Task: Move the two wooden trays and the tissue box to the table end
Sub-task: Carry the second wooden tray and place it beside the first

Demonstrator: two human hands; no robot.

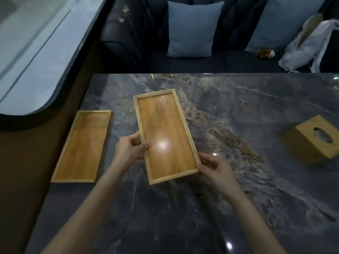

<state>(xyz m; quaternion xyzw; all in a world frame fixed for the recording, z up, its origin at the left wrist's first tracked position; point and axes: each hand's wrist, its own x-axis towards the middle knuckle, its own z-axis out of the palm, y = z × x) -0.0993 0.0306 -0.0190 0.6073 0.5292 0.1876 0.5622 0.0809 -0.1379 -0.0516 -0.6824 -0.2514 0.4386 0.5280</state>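
A long wooden tray [165, 132] is in the middle of the view over the dark marble table [238, 107], turned slightly. My left hand [131, 148] grips its left rim with the thumb inside. My right hand [213, 166] grips its near right corner. A second wooden tray [82, 145] lies flat at the table's left edge, apart from both hands. The wooden tissue box [311, 139], with an oval slot on top, stands at the right side of the table.
Beyond the table's far edge is a dark bench seat with two blue cushions [192, 28], a small plush toy [266, 53] and a white bag [308, 46]. A curved window ledge [36, 70] runs along the left.
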